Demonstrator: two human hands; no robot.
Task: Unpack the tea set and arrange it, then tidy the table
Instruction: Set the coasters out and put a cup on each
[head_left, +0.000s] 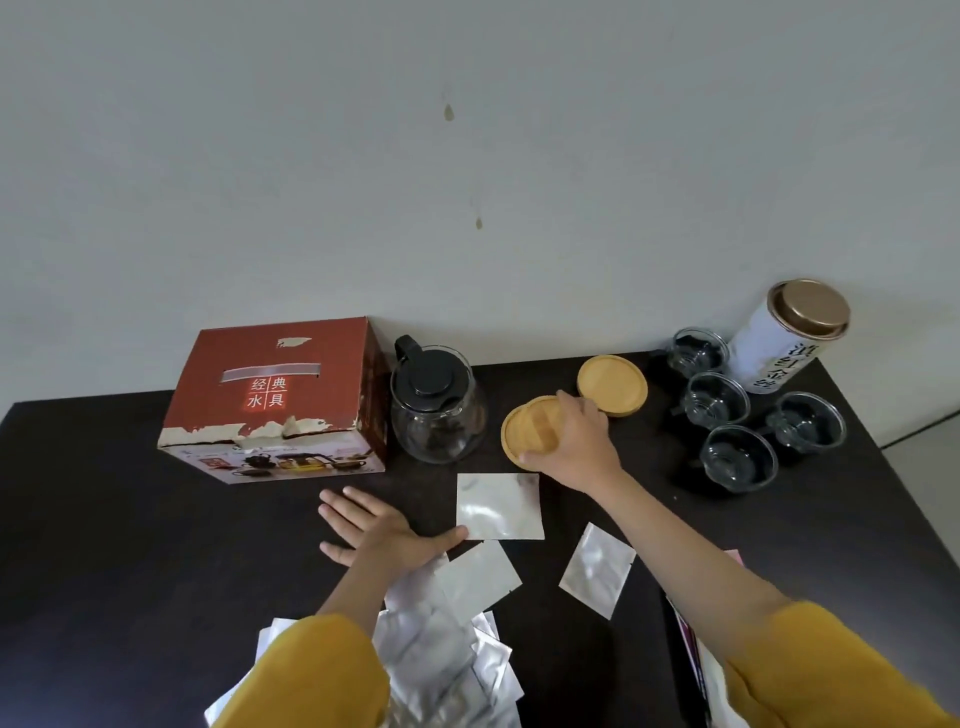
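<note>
A glass teapot with a black lid stands right of the red tea-set box. My right hand grips a round bamboo coaster on the dark table, just right of the teapot. A second bamboo coaster lies behind it. Several small glass cups stand at the right, near a white tea canister with a gold lid. My left hand rests flat on the table, fingers spread, thumb touching a silver foil packet.
Several more silver foil packets lie piled near the front edge, and one lies apart. Pink and white paper sticks out under my right sleeve. A grey wall runs behind the table.
</note>
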